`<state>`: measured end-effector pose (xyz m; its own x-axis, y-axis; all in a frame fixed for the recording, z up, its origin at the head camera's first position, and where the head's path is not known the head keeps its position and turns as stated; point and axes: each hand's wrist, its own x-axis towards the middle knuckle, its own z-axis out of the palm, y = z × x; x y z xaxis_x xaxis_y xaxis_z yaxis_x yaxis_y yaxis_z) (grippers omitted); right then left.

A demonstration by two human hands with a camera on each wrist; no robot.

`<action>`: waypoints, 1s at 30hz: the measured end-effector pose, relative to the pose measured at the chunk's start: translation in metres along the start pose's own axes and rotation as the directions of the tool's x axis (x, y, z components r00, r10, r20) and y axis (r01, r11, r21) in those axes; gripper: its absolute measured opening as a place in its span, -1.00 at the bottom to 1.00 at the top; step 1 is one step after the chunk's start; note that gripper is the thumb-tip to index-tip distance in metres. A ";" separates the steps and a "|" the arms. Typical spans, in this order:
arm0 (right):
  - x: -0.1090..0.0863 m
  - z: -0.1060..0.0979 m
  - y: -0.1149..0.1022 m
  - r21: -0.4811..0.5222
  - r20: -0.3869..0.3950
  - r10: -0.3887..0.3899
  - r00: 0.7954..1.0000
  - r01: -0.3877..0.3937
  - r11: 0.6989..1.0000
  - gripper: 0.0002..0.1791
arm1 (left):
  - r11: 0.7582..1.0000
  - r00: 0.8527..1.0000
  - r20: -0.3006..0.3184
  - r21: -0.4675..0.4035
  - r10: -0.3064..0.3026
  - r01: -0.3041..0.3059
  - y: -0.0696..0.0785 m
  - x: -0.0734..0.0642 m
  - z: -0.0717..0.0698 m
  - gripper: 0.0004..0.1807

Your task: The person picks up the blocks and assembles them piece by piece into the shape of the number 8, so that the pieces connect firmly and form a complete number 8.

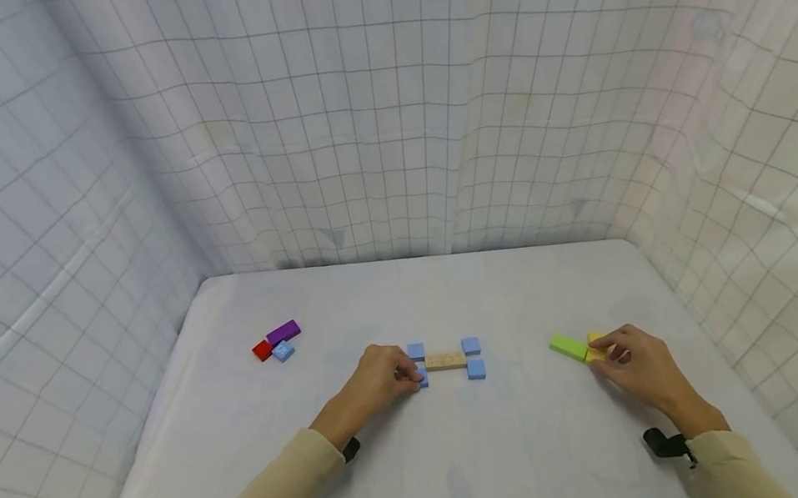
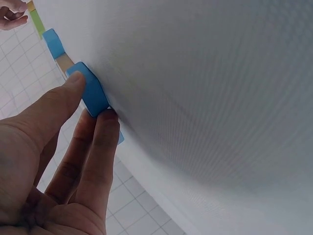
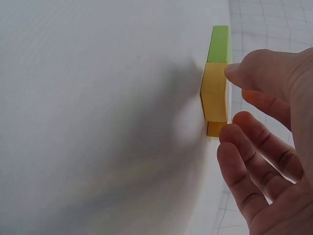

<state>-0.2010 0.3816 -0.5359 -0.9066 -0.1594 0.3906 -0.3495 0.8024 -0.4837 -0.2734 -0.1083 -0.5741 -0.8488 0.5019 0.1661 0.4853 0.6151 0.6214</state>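
My left hand (image 1: 383, 375) pinches a small blue block (image 2: 88, 89) between thumb and fingertips, low over the white table. This block stands at the near left corner of a pale wooden block (image 1: 446, 361). Three other blue blocks, at the far left (image 1: 416, 351), far right (image 1: 471, 345) and near right (image 1: 475, 369), sit at its remaining corners. On the right, my right hand (image 1: 637, 365) has its thumb and fingers loosely spread around a yellow block (image 3: 214, 93), the thumb at one end. Beyond that lies a darker yellow block (image 3: 213, 129). A green block (image 1: 568, 346) adjoins the yellow ones.
At the table's left lie a purple block (image 1: 283, 332), a red block (image 1: 263, 350) and a light blue block (image 1: 283, 351), close together. White grid-lined curtains (image 1: 382, 117) surround the white table (image 1: 412, 466) at the back and sides.
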 end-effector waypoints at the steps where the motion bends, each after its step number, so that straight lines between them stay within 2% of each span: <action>1: 0.000 0.000 0.000 -0.001 0.005 0.006 1.000 -0.006 1.000 -0.70 | 1.000 1.000 -0.011 0.001 0.005 -0.005 -0.002 0.000 0.002 -0.87; 3: -0.001 0.000 0.000 -0.008 0.014 0.018 1.000 -0.018 1.000 -0.71 | 1.000 1.000 -0.015 0.007 0.007 -0.007 0.011 -0.004 -0.005 -0.88; 4: -0.001 0.000 0.000 -0.013 0.016 0.018 1.000 -0.018 1.000 -0.71 | 0.999 0.999 -0.025 0.018 0.029 -0.028 0.010 -0.005 -0.006 -0.89; 6: -0.002 0.000 0.000 -0.018 0.019 0.013 1.000 -0.013 1.000 -0.71 | 0.999 0.999 -0.022 0.032 0.031 -0.031 0.027 -0.009 -0.016 -0.91; 8: -0.002 0.001 0.000 -0.021 0.013 0.002 1.000 -0.001 1.000 -0.71 | 1.000 1.000 -0.012 0.026 -0.002 0.002 0.044 -0.012 -0.024 -0.92; 10: -0.002 0.001 0.001 -0.019 0.005 -0.010 1.000 0.010 1.000 -0.72 | 0.999 1.000 -0.006 0.030 -0.018 0.018 0.051 -0.014 -0.027 -0.92; 11: -0.002 0.002 0.002 -0.016 0.003 -0.012 1.000 0.012 1.000 -0.72 | 0.998 0.999 0.004 0.027 -0.048 0.048 0.061 -0.014 -0.032 -0.91; 12: -0.002 0.002 0.003 -0.013 0.001 -0.013 1.000 0.013 1.000 -0.72 | 0.998 0.999 0.006 0.027 -0.051 0.051 0.062 -0.014 -0.032 -0.90; 13: -0.002 0.003 0.003 -0.011 -0.001 -0.012 1.000 0.012 1.000 -0.72 | 0.999 1.000 -0.002 0.029 -0.030 0.030 0.052 -0.013 -0.028 -0.92; 15: -0.002 0.004 0.004 -0.003 -0.002 -0.005 1.000 0.005 1.000 -0.73 | 0.999 1.000 -0.002 0.028 -0.020 0.021 0.046 -0.011 -0.025 -0.91; 18: -0.002 0.005 0.005 0.007 0.005 0.013 1.000 -0.013 1.000 -0.75 | 0.999 1.000 -0.011 0.038 0.018 -0.018 0.021 -0.006 -0.013 -0.90; 19: -0.002 0.005 0.004 0.011 0.007 0.020 1.000 -0.020 1.000 -0.76 | 0.999 1.000 -0.010 0.040 0.022 -0.021 0.011 -0.004 -0.008 -0.89; 20: -0.002 0.005 0.004 0.013 0.010 0.027 1.000 -0.027 1.000 -0.77 | 0.999 1.000 -0.001 0.038 0.002 -0.002 0.010 -0.003 -0.006 -0.88; 22: -0.002 0.005 0.003 0.015 0.020 0.040 0.999 -0.040 0.999 -0.78 | 0.999 1.000 0.001 0.047 0.012 -0.012 -0.008 0.001 0.003 -0.86; 26: -0.003 0.005 -0.001 0.018 0.031 0.043 0.999 -0.044 0.999 -0.80 | 0.998 1.000 0.011 0.061 -0.007 0.007 -0.020 0.004 0.010 -0.84; 30: -0.004 0.006 -0.004 0.028 0.044 0.051 0.998 -0.052 0.998 -0.79 | 0.999 1.000 0.007 0.051 -0.015 0.015 -0.014 0.003 0.007 -0.86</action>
<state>-0.1976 0.3752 -0.5400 -0.9329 -0.1437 0.3303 -0.3083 0.7929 -0.5256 -0.2809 -0.1111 -0.5880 -0.8548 0.4963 0.1515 0.4825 0.6529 0.5838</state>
